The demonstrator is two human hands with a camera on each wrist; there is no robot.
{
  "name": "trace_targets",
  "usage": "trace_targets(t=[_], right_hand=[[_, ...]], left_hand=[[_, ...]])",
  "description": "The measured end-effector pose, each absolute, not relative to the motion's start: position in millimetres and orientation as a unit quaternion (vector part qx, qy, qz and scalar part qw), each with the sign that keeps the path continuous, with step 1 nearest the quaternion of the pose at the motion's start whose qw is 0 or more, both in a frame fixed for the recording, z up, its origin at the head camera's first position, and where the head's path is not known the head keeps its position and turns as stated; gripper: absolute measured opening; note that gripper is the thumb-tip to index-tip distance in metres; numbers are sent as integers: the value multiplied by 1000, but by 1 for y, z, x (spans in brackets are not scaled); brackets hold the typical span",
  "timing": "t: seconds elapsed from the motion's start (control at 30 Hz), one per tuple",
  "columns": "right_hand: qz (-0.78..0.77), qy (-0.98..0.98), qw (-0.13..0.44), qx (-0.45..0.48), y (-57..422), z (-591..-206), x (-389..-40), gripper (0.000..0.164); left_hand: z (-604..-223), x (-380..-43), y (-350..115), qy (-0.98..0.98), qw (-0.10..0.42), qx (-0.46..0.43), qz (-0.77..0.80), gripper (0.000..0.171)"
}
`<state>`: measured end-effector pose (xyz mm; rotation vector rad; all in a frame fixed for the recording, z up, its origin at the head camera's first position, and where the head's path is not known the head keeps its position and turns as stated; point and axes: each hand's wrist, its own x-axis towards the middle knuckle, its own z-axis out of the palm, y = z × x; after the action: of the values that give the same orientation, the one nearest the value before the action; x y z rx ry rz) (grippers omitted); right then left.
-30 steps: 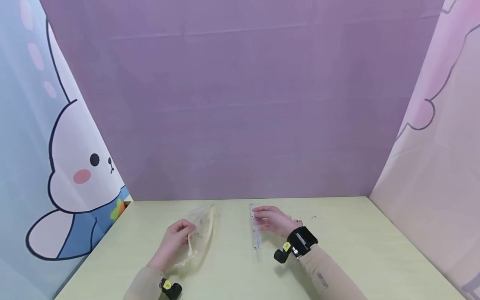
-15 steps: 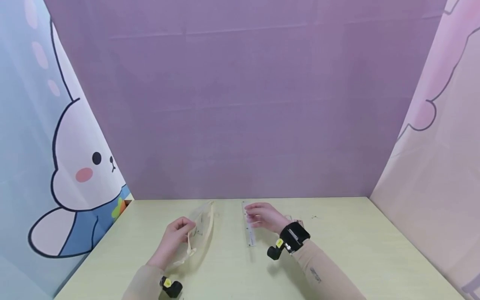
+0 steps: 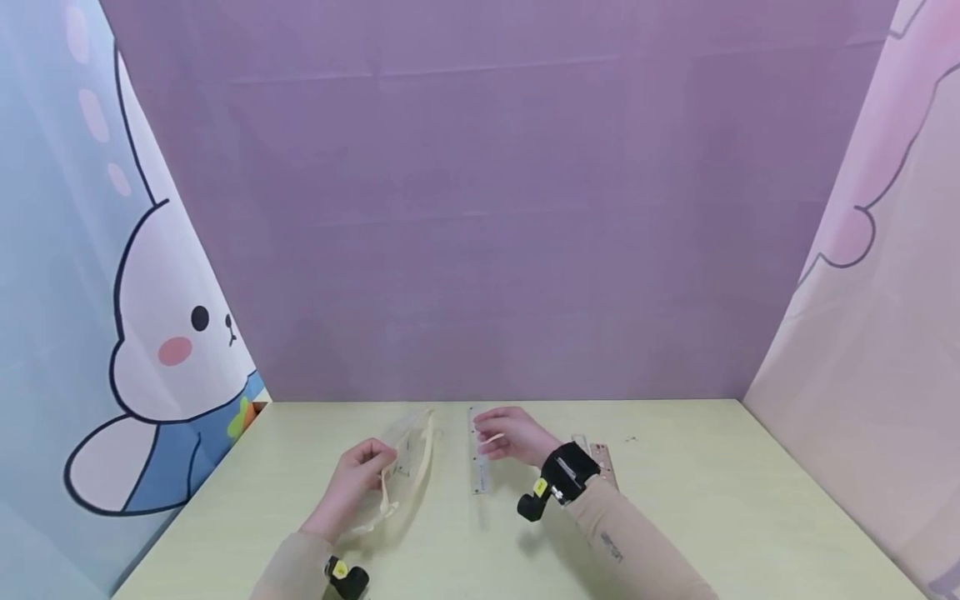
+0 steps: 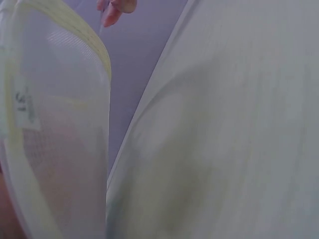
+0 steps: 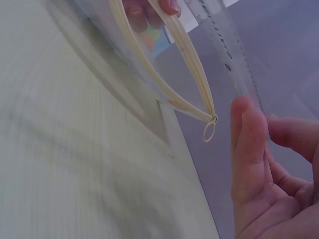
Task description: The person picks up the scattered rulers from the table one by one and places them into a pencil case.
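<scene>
A see-through zip pouch (image 3: 424, 458) with a cream zipper edge is pinched at its near side by my left hand (image 3: 357, 471). In the left wrist view the pouch (image 4: 75, 114) has mesh-like walls and a label reading "31". The right wrist view shows its mouth parted, with a small loop at the zipper's end (image 5: 209, 130). My right hand (image 3: 517, 437) holds a clear ruler (image 3: 479, 473) between thumb and fingers, to the right of the pouch and apart from it. Dark marks run along this ruler (image 5: 219, 37).
Behind my right wrist, a pinkish ruler-like piece (image 3: 603, 460) and a clear piece (image 3: 580, 440) lie on the pale table (image 3: 712, 517), partly hidden. A small dark mark (image 3: 631, 439) shows farther right. A purple backdrop (image 3: 495, 250) rises at the table's far edge.
My right hand has moved left with the ruler, closer to the pouch. More of the pinkish piece shows behind the wrist. My left hand keeps its pinch, nearly still.
</scene>
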<state>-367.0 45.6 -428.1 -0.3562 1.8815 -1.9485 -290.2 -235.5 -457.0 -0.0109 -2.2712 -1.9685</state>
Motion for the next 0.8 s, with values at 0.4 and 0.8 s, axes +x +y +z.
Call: trace_targets(t=[0.4,0.8], right_hand=[[-695,675,208,-133,30,-430,-366,31],[-701,663,229,-134,21,-435,-368,30]], left_hand=[[-457,-289,-231,-755,64,1,-652,16],[-458,-290,-231,-759,62,-3,-648,15]])
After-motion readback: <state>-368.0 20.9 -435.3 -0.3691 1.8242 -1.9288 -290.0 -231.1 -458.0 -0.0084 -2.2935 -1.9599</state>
